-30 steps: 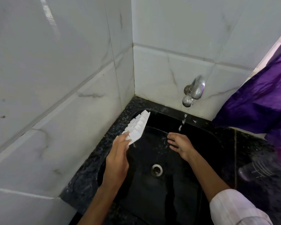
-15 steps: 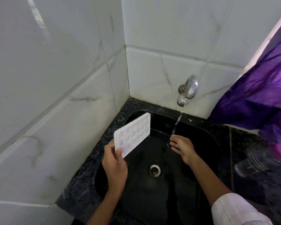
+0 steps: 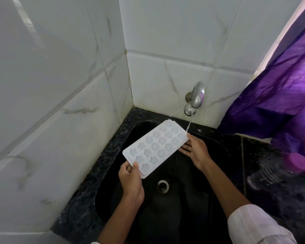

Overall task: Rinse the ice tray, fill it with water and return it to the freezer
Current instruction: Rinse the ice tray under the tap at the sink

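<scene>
Your left hand (image 3: pixel 130 178) pinches the near corner of the ice tray (image 3: pixel 155 147), thumb on top, and your right hand (image 3: pixel 195 150) clamps the far right edge, thumb over the rim, fingers flat beneath. The tray sits mid-frame, cavities up, slanted over the black sink (image 3: pixel 180 219). The stream (image 3: pixel 189 125) from the tap (image 3: pixel 195 98), right of centre, meets only that far corner by your thumb. Slide the tray under the flow, slope it towards the drain (image 3: pixel 163 185) so rinse water runs off, and sweep every row through.
</scene>
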